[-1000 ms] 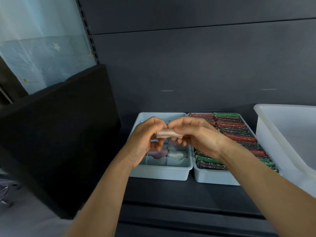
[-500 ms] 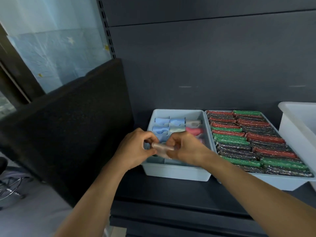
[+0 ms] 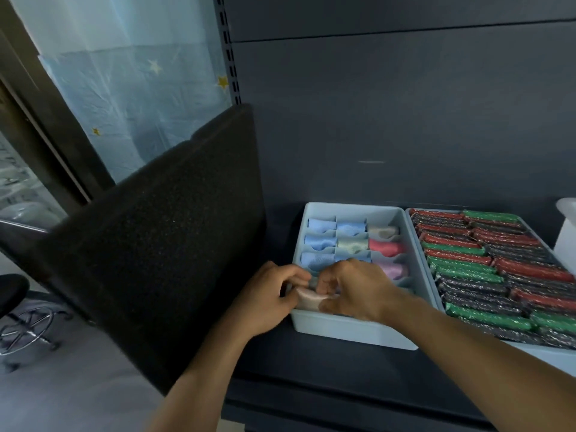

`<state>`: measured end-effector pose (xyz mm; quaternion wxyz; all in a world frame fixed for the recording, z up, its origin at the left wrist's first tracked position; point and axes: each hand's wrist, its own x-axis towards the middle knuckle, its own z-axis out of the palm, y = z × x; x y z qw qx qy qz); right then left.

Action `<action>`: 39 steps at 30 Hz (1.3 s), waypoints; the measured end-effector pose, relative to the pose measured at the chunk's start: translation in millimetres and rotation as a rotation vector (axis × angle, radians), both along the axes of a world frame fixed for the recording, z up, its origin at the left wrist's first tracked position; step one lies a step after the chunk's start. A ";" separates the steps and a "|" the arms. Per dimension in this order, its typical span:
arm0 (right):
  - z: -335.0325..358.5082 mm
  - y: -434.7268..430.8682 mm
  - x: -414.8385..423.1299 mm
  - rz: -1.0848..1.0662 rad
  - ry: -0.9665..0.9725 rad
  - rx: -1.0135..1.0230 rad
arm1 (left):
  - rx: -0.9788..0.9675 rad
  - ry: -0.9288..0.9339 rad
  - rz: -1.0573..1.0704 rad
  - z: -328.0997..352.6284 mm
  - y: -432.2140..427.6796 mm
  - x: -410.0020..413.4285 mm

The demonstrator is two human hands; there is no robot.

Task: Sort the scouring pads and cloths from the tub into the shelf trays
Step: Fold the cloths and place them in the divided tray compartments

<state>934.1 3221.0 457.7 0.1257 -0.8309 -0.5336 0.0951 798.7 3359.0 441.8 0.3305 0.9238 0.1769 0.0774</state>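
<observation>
From the head camera I see both hands down at the near-left corner of the divided tray [image 3: 352, 330]. My left hand [image 3: 269, 302] is curled almost closed, fingers pinching the left end of a pale pink cloth [image 3: 307, 297]. My right hand [image 3: 352, 291] is curled the same way, thumb and fingers clamped on the cloth's right end, its knuckles over the tray's front compartments. The cloth sits rolled between the two hands, right at the tray's front-left compartment; I cannot tell whether it touches the bottom.

Half a second ago the hands held the cloth a little above the tray's front edge; now they sit lower, with the cloth down inside the rim. The camera has also swung left, so only a sliver of the white tub [image 3: 565, 232] shows at the right edge.

Behind the hands, the tray's other compartments hold rolled blue, cream, red and lilac cloths. Just right of it, touching, the second tray [image 3: 554, 357] is packed with red, green and dark pads [image 3: 486, 275].
</observation>
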 end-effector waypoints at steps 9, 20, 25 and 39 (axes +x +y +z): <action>6.3 24.0 -7.1 0.203 -0.148 -0.219 | -0.162 -0.144 0.018 -9.5 -2.8 -0.6; 15.5 -53.6 21.0 -0.051 0.662 0.300 | 0.019 -0.190 0.113 1.4 -35.2 13.8; 27.2 -128.5 43.7 -0.129 0.467 0.420 | 0.020 -0.278 -0.030 20.1 -100.3 60.5; 48.3 -388.6 184.1 -0.748 0.208 0.522 | -0.262 -0.206 -0.256 47.7 -337.9 247.1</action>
